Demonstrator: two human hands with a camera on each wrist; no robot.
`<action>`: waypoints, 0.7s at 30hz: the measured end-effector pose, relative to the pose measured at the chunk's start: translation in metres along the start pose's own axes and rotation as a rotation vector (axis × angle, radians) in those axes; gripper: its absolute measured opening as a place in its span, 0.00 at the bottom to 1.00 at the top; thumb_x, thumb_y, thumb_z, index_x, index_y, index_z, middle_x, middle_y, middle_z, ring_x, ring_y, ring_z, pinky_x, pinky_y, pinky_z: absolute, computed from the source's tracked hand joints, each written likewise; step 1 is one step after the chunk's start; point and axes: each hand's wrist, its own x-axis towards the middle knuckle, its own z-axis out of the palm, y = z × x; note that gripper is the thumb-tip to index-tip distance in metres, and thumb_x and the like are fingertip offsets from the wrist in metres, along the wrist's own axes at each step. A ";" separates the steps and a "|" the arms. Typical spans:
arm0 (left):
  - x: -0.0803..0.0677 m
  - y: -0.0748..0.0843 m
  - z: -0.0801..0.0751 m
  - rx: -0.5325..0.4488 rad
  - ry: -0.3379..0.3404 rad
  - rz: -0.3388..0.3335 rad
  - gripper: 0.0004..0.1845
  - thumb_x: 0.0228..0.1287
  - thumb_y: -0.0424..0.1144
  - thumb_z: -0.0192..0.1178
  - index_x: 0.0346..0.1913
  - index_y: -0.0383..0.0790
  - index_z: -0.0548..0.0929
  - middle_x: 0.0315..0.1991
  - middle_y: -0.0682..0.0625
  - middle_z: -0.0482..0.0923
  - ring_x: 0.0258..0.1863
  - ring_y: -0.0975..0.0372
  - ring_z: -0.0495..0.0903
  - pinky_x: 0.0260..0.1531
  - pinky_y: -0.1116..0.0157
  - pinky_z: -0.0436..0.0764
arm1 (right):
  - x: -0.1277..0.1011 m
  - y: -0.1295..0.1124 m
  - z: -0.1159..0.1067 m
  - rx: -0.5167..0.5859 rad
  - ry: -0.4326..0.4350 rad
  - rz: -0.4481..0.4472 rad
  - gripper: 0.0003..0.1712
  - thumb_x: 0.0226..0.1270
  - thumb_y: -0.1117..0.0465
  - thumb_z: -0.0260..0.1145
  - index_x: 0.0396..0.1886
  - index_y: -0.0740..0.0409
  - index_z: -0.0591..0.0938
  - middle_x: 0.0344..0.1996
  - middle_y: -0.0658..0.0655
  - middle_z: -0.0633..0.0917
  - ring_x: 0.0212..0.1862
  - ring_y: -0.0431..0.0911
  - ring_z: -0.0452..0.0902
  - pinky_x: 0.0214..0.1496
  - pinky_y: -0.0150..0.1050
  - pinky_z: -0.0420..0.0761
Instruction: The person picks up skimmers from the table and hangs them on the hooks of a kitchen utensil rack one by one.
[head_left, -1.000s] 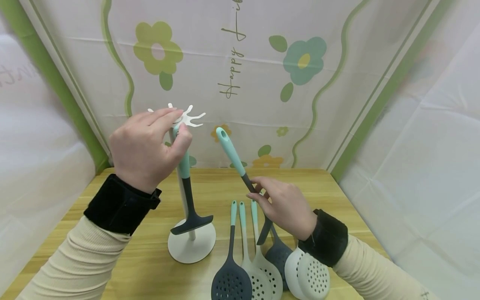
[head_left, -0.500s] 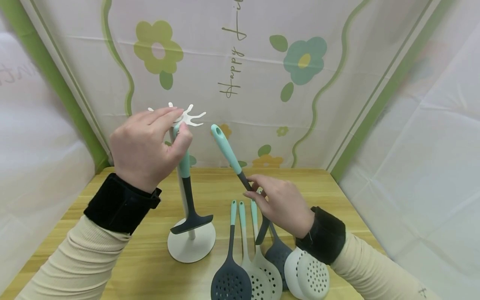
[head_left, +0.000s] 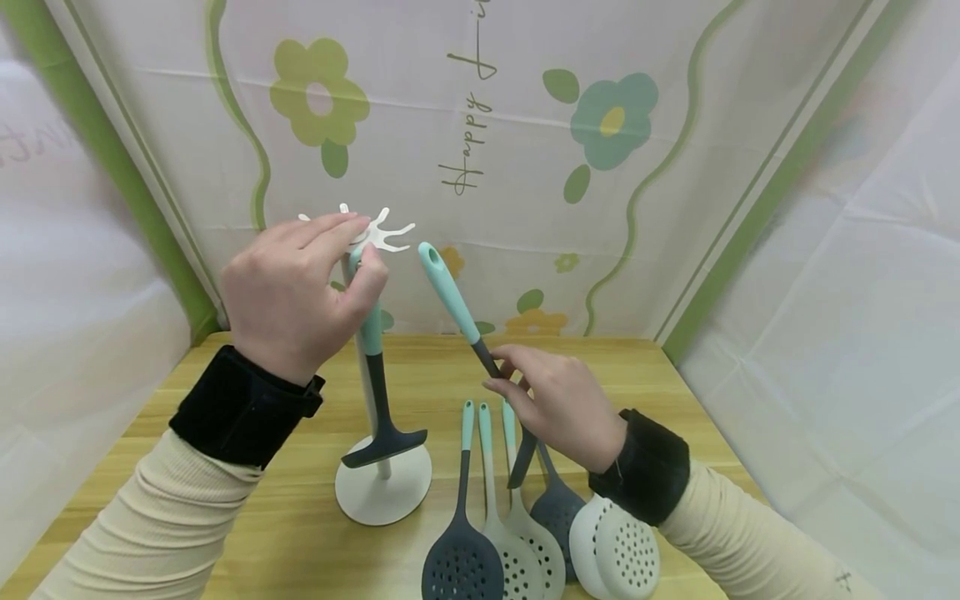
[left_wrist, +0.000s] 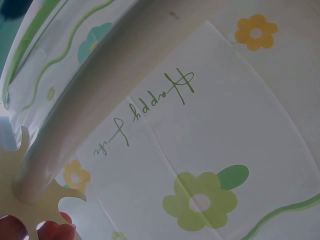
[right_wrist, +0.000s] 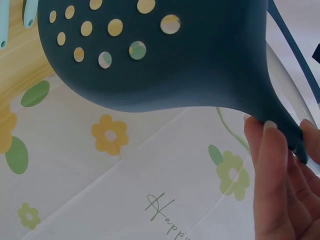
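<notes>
In the head view my left hand (head_left: pixel 300 292) holds the top of a white utensil stand (head_left: pixel 386 236), fingers over its hooked ring and thumb in front. A dark utensil (head_left: pixel 385 433) with a mint handle hangs there, its wide head seen edge-on above the stand's round base. My right hand (head_left: pixel 562 404) pinches the dark neck of a skimmer (right_wrist: pixel 165 65), whose round holes show in the right wrist view. Its mint handle (head_left: pixel 450 292) leans up and left, the end just right of the hooks and apart from them. The left wrist view shows the stand's pole (left_wrist: pixel 85 100) and left fingertips (left_wrist: pixel 55 231).
On the wooden table (head_left: pixel 270 533) lie a dark skimmer (head_left: pixel 462 567), pale perforated utensils (head_left: pixel 542 542), another dark utensil (head_left: pixel 558 504) and a round white perforated piece (head_left: pixel 628 554), below my right hand. A flowered cloth (head_left: pixel 495 208) stands behind the table.
My right hand has moved slightly left and up, bringing the skimmer's handle end closer to the hooks. My left hand stays on the stand.
</notes>
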 end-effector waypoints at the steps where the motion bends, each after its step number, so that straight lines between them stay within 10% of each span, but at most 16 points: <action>1: 0.000 0.000 0.000 0.000 0.000 0.000 0.26 0.64 0.49 0.44 0.44 0.38 0.90 0.41 0.43 0.89 0.39 0.47 0.88 0.25 0.51 0.82 | 0.000 0.000 0.000 0.001 0.000 -0.003 0.16 0.60 0.64 0.72 0.47 0.64 0.83 0.31 0.53 0.87 0.24 0.38 0.80 0.24 0.25 0.75; 21: -0.002 0.003 0.001 0.001 0.011 -0.010 0.26 0.64 0.49 0.44 0.44 0.38 0.90 0.41 0.43 0.89 0.40 0.46 0.88 0.32 0.50 0.84 | 0.005 -0.006 0.000 0.000 0.041 -0.047 0.16 0.59 0.64 0.73 0.47 0.64 0.83 0.31 0.53 0.87 0.24 0.38 0.81 0.24 0.25 0.74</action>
